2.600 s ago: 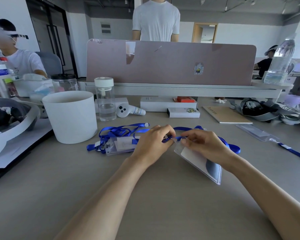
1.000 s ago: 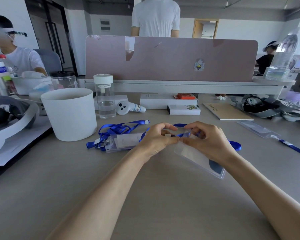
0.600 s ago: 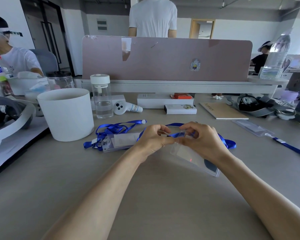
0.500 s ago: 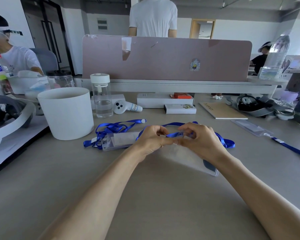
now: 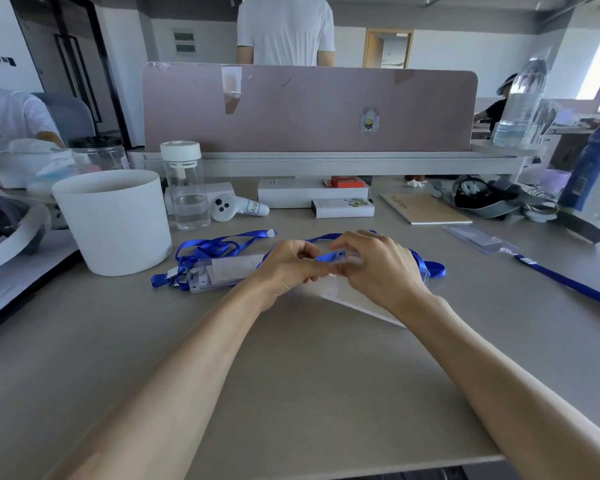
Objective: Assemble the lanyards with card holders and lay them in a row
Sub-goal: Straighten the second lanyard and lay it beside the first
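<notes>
My left hand (image 5: 290,263) and my right hand (image 5: 378,268) meet at the table's middle, fingers curled. Between them they pinch the blue lanyard's end (image 5: 331,255) against the top edge of a clear card holder (image 5: 352,299), which slopes down under my right wrist. The lanyard's loop (image 5: 430,268) trails right behind my right hand. To the left lies a heap of blue lanyards (image 5: 205,249) with clear card holders (image 5: 219,273). At the far right a finished card holder (image 5: 475,237) lies flat with its blue lanyard (image 5: 568,282) stretched out.
A white bucket (image 5: 113,220) stands at the left, a clear bottle (image 5: 186,188) and a white controller (image 5: 234,209) behind the heap. White boxes (image 5: 312,197) and a brown notebook (image 5: 423,207) sit before the pink divider (image 5: 309,109). A headset (image 5: 478,195) lies at the right.
Both hands stay together on the lanyard end and card holder; the holder has tipped flatter toward the table. The view has shifted slightly.
</notes>
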`<state>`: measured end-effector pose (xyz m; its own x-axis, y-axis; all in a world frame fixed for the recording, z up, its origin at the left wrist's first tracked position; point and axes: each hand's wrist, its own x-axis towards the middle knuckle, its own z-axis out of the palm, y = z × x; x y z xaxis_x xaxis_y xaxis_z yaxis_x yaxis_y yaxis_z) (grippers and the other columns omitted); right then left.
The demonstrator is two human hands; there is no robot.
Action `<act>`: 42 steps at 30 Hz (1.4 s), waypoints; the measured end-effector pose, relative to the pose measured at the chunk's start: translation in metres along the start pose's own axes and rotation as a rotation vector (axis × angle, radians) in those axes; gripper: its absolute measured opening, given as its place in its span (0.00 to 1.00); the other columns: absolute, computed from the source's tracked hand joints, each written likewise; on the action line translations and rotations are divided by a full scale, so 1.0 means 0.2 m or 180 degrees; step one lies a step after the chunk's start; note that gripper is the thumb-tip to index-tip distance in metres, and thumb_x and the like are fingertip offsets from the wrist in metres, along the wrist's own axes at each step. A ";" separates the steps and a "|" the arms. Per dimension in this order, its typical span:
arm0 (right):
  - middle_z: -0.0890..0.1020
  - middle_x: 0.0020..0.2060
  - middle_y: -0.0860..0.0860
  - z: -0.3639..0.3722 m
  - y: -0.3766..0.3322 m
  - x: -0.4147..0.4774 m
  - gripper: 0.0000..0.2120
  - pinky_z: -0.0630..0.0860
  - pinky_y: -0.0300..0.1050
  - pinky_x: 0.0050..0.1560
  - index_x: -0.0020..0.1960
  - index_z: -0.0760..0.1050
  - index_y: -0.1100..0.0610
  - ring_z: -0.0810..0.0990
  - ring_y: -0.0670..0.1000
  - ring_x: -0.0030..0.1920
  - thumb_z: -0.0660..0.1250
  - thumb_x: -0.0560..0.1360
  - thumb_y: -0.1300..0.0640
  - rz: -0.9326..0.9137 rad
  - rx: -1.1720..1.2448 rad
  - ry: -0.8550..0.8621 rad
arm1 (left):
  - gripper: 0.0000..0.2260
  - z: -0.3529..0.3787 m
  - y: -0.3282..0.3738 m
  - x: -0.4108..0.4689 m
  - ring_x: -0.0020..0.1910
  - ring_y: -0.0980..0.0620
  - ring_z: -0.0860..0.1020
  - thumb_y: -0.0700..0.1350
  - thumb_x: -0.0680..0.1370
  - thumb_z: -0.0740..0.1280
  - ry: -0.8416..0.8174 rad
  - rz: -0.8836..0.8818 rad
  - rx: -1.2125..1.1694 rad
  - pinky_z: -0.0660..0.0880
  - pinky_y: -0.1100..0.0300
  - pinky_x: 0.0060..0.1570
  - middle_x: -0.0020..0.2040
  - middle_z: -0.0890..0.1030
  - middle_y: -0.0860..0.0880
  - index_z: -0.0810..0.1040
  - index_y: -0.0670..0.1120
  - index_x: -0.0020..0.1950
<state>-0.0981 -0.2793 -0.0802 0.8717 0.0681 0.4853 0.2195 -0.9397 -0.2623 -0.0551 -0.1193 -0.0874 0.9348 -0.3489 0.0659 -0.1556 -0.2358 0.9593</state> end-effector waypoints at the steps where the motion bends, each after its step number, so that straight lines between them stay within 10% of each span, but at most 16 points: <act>1: 0.80 0.51 0.44 0.00 0.00 0.00 0.13 0.78 0.49 0.44 0.57 0.77 0.46 0.79 0.51 0.46 0.70 0.73 0.50 -0.0020 -0.0032 -0.0039 | 0.10 0.00 0.00 0.00 0.27 0.56 0.72 0.33 0.69 0.71 -0.0018 0.0012 0.0066 0.69 0.63 0.33 0.28 0.76 0.51 0.74 0.46 0.37; 22: 0.74 0.54 0.49 0.03 0.10 0.00 0.10 0.65 0.42 0.32 0.57 0.74 0.50 0.73 0.50 0.39 0.63 0.76 0.52 -0.0415 -0.0454 -0.0459 | 0.08 0.06 0.00 0.05 0.48 0.52 0.79 0.44 0.71 0.74 0.0262 0.0279 0.1103 0.70 0.62 0.39 0.47 0.82 0.50 0.76 0.50 0.45; 34: 0.75 0.51 0.51 0.02 0.10 0.02 0.11 0.65 0.42 0.28 0.57 0.75 0.53 0.74 0.52 0.38 0.66 0.75 0.56 -0.0592 -0.0418 -0.0183 | 0.07 0.08 0.03 0.02 0.33 0.55 0.70 0.41 0.72 0.70 0.0286 0.0734 0.1165 0.65 0.69 0.31 0.38 0.77 0.47 0.71 0.44 0.44; 42: 0.83 0.44 0.47 -0.11 0.26 0.01 0.25 0.80 0.51 0.47 0.60 0.73 0.47 0.81 0.53 0.45 0.73 0.67 0.41 0.0916 0.0452 -0.0347 | 0.09 0.06 -0.06 0.05 0.45 0.61 0.74 0.44 0.74 0.71 0.0688 0.0775 0.0988 0.67 0.66 0.39 0.46 0.78 0.54 0.72 0.48 0.50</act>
<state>-0.0938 -0.3359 -0.0740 0.9468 -0.1506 0.2845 0.0098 -0.8700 -0.4930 -0.0475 -0.1299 -0.1015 0.8991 -0.2383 0.3672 -0.4370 -0.4427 0.7829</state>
